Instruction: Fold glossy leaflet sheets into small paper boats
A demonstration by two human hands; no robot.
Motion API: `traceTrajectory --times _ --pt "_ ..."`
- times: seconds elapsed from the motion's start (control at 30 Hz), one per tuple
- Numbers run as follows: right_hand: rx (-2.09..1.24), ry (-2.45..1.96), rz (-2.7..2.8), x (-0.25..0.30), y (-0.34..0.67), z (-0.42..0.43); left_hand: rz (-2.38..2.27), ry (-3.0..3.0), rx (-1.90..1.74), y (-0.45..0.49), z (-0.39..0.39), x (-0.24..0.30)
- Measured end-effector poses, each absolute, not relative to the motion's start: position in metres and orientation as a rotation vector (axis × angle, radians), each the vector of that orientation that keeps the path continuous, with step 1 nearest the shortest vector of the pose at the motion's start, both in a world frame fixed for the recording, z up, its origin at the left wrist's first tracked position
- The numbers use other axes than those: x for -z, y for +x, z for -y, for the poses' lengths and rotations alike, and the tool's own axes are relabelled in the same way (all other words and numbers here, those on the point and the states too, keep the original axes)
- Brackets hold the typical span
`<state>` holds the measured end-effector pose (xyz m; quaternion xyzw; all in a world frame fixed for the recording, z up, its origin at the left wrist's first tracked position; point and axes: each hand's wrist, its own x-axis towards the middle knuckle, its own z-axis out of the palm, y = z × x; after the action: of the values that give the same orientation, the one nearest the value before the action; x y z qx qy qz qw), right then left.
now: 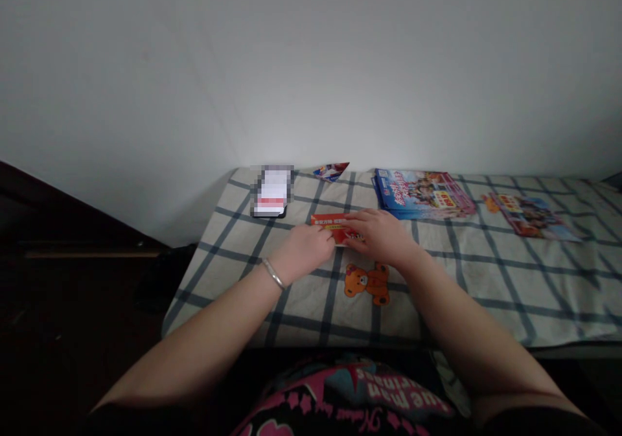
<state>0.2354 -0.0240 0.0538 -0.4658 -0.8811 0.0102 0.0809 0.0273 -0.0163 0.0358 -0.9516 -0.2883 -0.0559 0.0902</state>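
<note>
- Printed shirt (350, 397), foreground.
- Checked cloth (311, 306), bearing the next items.
- Left hand (306, 251) (wrist braceleted), curled, and right hand (379, 234), fingers extended, touching red paper (324, 218) between them; grip cannot be told.
- Flyer stack (422, 193), phone (273, 190).
- Wall (311, 67).

- We saw what looked like a room in a home, though which room we could not tell.
- We noted a household cloth (486, 269) in pale and blue-grey checks, draped over the worktop (544, 352).
- We spotted a homely orange teddy bear (362, 282) printed on that cloth.
- We found the worktop set alongside a plain, pale wall (311, 67) in dim light.
- We noticed casual wear too: a dark top (398, 390) with pink print.
</note>
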Motion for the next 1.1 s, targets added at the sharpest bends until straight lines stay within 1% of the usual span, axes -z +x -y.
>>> traceTrajectory --times 0.17,0.33,0.57,0.83,1.1 --pt "-0.059 -1.353 2.526 -0.037 0.234 0.024 1.035 -2.731 0.269 0.033 0.011 -0.032" --pt "-0.014 -1.288 2.484 -0.018 0.240 0.023 1.013 -2.701 0.438 0.027 0.007 -0.024" --pt "0.093 -1.345 2.366 -0.020 0.233 0.027 1.035 -2.696 0.710 0.033 0.008 -0.021" --pt "0.075 -1.301 2.293 -0.022 0.229 0.031 1.147 -2.668 0.800 0.032 0.014 -0.022" --pt "0.155 -1.320 2.227 -0.018 0.221 0.031 1.155 -2.655 0.844 0.036 0.012 -0.021"
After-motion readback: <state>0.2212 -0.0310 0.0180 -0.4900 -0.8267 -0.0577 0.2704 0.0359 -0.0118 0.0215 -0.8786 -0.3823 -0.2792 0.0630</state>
